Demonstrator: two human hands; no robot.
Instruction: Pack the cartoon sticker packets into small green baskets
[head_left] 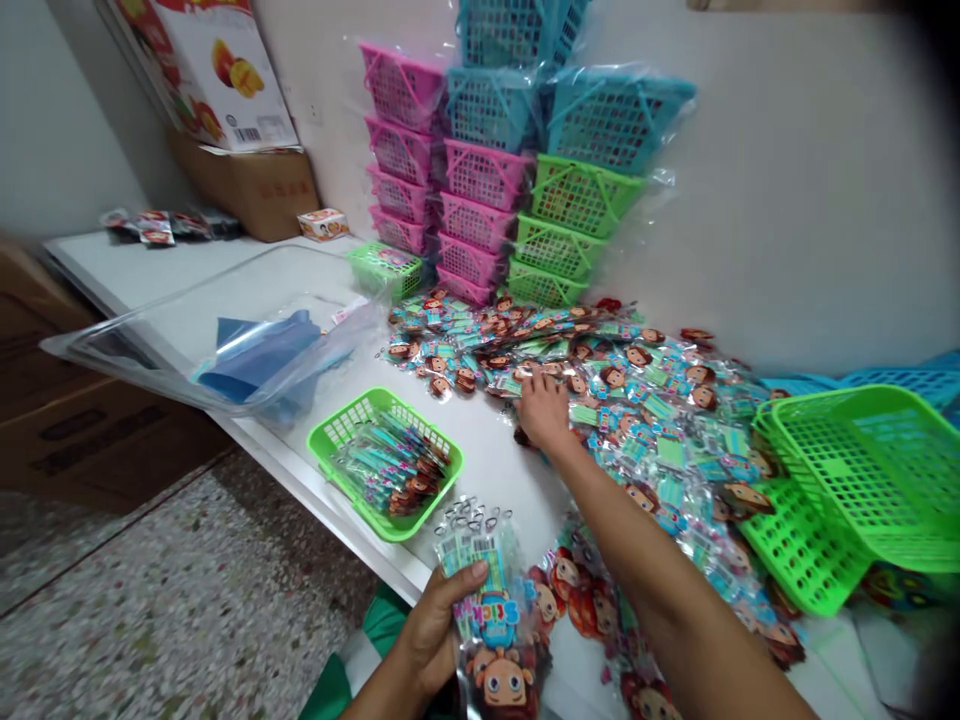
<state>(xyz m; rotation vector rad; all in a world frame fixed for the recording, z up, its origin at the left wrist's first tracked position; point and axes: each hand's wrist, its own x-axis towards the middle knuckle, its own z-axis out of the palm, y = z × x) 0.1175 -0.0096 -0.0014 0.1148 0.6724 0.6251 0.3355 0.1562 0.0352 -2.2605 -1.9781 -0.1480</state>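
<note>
Down at the near edge of the desk (517, 486), the left hand (442, 625) has its grip closed round a fanned stack of packets (491, 625). The right hand (544, 408), grip loosely curled, touches the packet pile (637, 400); I can't tell whether it has hold of one. Bare desktop lies between it and the filled green basket (386, 465), close to the desk's edge.

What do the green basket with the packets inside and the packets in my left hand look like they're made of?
Green basket: likely molded plastic, smooth, with a gridded wall.
Packets in your left hand: apparently clear, glossy plastic film; it shows highlights and wrinkles.
</note>
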